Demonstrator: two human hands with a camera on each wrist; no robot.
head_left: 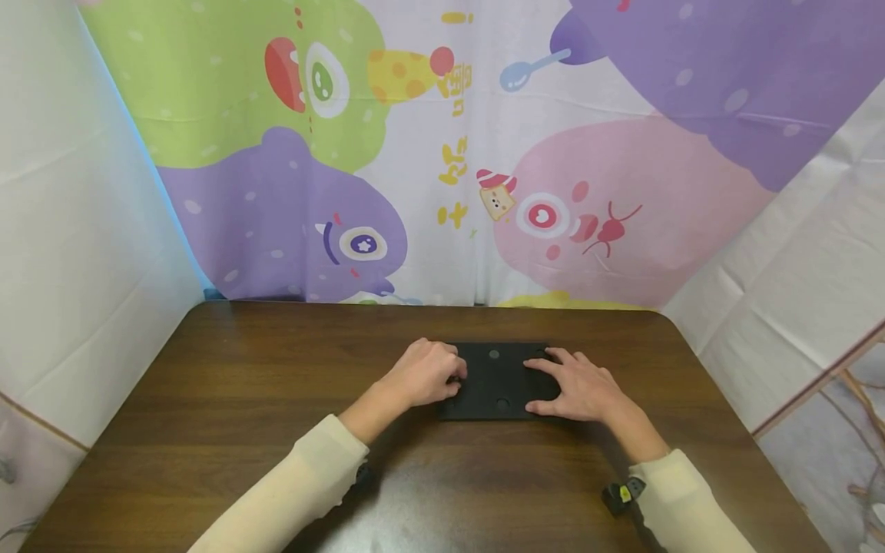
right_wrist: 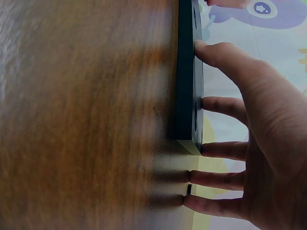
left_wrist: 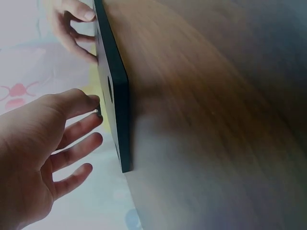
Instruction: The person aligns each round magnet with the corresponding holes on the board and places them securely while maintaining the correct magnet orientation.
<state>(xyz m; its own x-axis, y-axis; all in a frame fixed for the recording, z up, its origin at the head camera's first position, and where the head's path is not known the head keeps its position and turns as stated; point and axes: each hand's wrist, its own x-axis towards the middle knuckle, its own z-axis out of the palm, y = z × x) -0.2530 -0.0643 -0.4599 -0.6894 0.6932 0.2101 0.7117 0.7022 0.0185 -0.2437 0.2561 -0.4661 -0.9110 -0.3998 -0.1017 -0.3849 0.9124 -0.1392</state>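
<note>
A flat black rectangular board (head_left: 484,384) lies on the table, with several round spots on its top; one is a greyish disc (head_left: 494,355) near the far edge and another a dark round recess (head_left: 502,404) near the front edge. My left hand (head_left: 429,372) is over the board's left end. Between its thumb and forefinger it pinches a small dark piece (left_wrist: 99,109), seen edge-on and mostly hidden by the fingertips. At the right end, my right hand (head_left: 584,386) rests with spread fingers, thumb and some fingertips on the board, the others reaching past its corner to the table.
The brown wooden table (head_left: 276,384) extends around the board. Behind it hangs a curtain (head_left: 442,261) with cartoon figures, and white cloth panels (head_left: 90,192) stand at both sides. A small black device (head_left: 622,495) is worn at the right wrist.
</note>
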